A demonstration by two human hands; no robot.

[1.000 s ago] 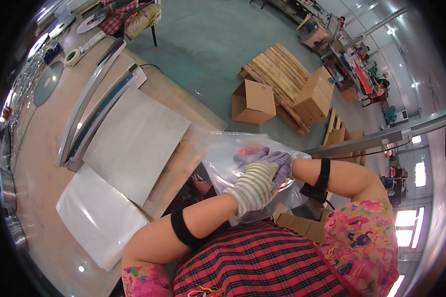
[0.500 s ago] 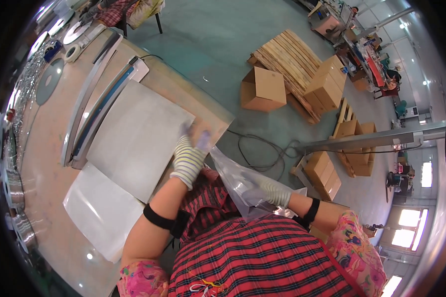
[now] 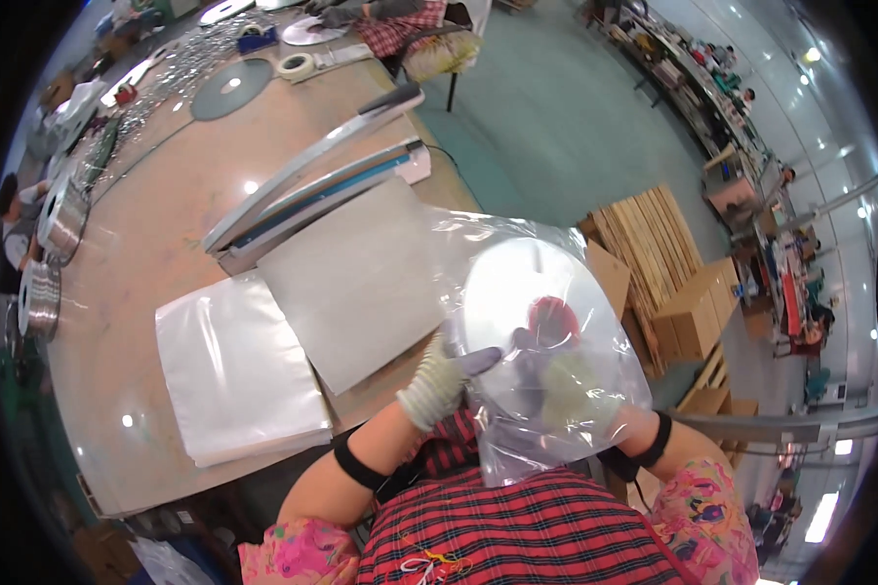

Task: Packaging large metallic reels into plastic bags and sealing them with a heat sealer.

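A clear plastic bag [image 3: 610,341] hangs in front of me beyond the table edge, with a round silvery disc [image 3: 502,283] showing through it. The disc has a red centre [image 3: 553,322]. My right hand [image 3: 571,390], in a glove, shows through the plastic and grips the disc low down; I cannot make out all of its fingers. My left hand [image 3: 434,385], in a striped glove with a purple-grey thumb, pinches the bag's left side. Left of it lie a grey flat sheet [image 3: 351,283] and a stack of clear plastic bags [image 3: 239,366].
Behind the sheet stands a long-armed bag sealer [image 3: 327,190] on the table [image 3: 156,244]. A grey disc [image 3: 232,90] and a tape roll [image 3: 296,66] lie farther back. Wire reels [image 3: 63,219] stand left; cardboard boxes [image 3: 693,317] and wooden slats [image 3: 644,229] are right. Another person sits at the far side.
The bag, crumpled low at the right before, is now raised and spread, with the silvery disc visible in it. My left hand has moved onto the bag. The view has swung left.
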